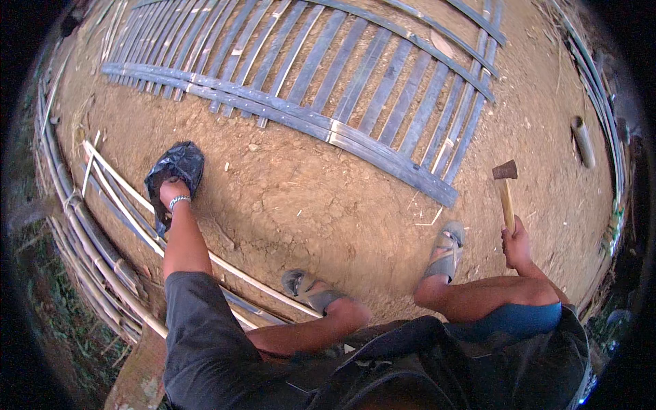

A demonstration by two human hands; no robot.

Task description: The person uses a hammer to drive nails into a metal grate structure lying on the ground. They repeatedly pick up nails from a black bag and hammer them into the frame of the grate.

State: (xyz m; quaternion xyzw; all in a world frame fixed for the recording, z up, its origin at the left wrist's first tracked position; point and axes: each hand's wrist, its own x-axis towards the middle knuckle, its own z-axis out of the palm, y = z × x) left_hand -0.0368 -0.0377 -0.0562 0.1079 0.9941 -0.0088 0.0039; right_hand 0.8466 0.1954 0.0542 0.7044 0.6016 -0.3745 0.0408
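My left hand [173, 193], with a braided band at the wrist, is at a black plastic bag [183, 162] on the left. The fingers look curled on its crumpled edge, and their tips are partly hidden by it. On the right, my right hand [518, 246] is wrapped round the pale wooden handle of a small hatchet [506, 195]. Its rusty brown head points away from me, held clear of the slatted frame. Ahead lies that frame [273, 102], made of dark split bamboo slats crossed by long double rails.
Long pale bamboo strips [236, 272] lie by my left foot [311, 290]. My right foot [445, 253] is near the frame's closest corner. Bamboo poles [96, 236] edge the dirt ground [307, 198] at left. A short bamboo tube [583, 141] lies at far right.
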